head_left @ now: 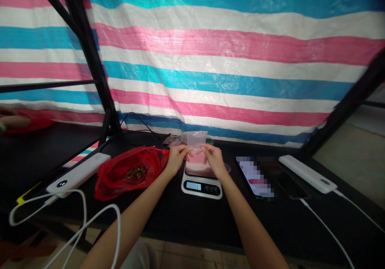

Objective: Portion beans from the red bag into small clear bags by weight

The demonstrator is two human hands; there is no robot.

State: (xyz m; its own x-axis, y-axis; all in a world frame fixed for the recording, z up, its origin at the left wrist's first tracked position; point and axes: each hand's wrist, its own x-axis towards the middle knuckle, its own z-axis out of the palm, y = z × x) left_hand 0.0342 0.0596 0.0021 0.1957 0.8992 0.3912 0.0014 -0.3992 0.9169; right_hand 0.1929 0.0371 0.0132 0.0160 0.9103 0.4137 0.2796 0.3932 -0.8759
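Between both hands, above a small digital scale (201, 187), is a clear plastic bag (197, 138). My left hand (178, 157) pinches its near edge on the left side. On the right side, my right hand (213, 159) pinches the same edge. The scale has a shiny pinkish platform, partly covered by my fingers, and a lit display at its front that is too small to read. Left of my left hand lies an open red plastic bag (104, 180) with small brownish pieces (136, 172) inside.
A white power bank (80, 174) with a looping white cable (81, 196) lies left. Right of the scale are a phone (255, 177), a dark phone (293, 184) and another white power bank (307, 173). Striped sheeting hangs behind. Another person's hand (15, 122) shows far left.
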